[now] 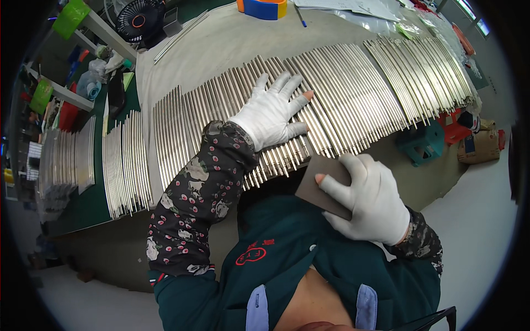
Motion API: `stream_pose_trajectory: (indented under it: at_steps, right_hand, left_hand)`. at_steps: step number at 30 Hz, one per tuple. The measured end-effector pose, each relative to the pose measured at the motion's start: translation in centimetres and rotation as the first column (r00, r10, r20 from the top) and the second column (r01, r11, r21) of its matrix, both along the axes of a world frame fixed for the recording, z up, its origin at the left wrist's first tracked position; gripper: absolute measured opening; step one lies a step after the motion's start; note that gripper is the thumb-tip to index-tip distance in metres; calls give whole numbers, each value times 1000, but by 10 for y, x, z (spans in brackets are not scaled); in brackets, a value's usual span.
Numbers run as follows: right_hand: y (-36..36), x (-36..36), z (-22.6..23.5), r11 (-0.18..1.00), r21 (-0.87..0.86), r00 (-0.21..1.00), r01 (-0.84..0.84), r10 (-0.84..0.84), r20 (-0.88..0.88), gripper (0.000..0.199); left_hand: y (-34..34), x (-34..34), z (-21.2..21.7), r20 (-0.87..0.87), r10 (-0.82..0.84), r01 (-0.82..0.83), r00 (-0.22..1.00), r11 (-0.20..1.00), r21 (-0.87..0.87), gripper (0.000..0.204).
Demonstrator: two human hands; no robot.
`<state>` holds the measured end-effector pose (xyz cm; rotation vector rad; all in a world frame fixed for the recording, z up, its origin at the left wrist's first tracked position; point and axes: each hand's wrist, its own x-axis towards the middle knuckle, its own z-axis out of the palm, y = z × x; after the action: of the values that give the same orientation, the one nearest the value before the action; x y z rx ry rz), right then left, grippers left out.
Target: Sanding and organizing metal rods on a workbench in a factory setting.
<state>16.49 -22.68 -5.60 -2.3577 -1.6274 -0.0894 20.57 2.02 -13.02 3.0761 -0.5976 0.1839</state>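
Long, thin silvery metal rods (348, 94) lie side by side in a wide row across the pale cloth, their near ends reaching past the table's front edge. My left hand (270, 110), in a white glove with some bare fingertips, rests flat on the middle rods with its fingers spread. In front of the rod ends, my right hand (370, 198), also gloved, is closed around a flat grey-brown rectangular block (314, 185). The block's upper edge is close to the rod ends; whether it touches them I cannot tell.
More rods (128, 163) lie at the left on a green surface. Behind are a black fan (138, 21), a blue and orange object (265, 9), a pen (301, 17) and papers (353, 5). A teal stool (422, 144) and a cardboard box (479, 148) stand at the right.
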Motion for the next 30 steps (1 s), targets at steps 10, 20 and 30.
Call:
stream_pose_trajectory:
  at_steps: [10,20,30]
  right_hand:
    - [-21,2,-8,1000,9,999,28,-28,-36,59]
    - [-6,4,-17,996,-21,996,-82,82,-41,56]
    - [-10,1,-6,966,-182,975,-185,157,-160,56]
  left_hand:
    - [-14,12,-2,20,-4,4,1000,1000,2,70]
    - [-18,17,-3,25,-4,4,1000,1000,-6,71]
    - [-17,15,-2,26,-14,15,1000,1000,-14,70]
